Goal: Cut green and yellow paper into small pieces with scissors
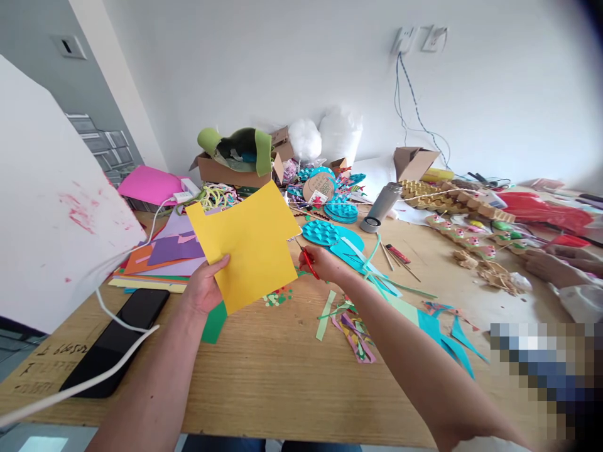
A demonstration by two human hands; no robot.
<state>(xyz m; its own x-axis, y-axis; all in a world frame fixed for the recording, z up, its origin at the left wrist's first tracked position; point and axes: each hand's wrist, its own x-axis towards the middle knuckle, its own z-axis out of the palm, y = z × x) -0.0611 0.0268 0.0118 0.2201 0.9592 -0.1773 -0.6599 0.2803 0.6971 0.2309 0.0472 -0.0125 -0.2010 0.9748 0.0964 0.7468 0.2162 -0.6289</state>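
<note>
Yellow paper [252,251] is pinched in the left hand [205,285] (thumb across its front); the right hand [323,263] grips red scissors [309,262] near its right edge.

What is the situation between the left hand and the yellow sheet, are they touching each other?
Touching. The head view shows it: the left hand holds the yellow sheet near its lower left edge, with the thumb lying over the front face.

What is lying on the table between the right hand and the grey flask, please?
Between the right hand and the grey flask lie turquoise paper and a pale strip, visible in the head view.
</note>
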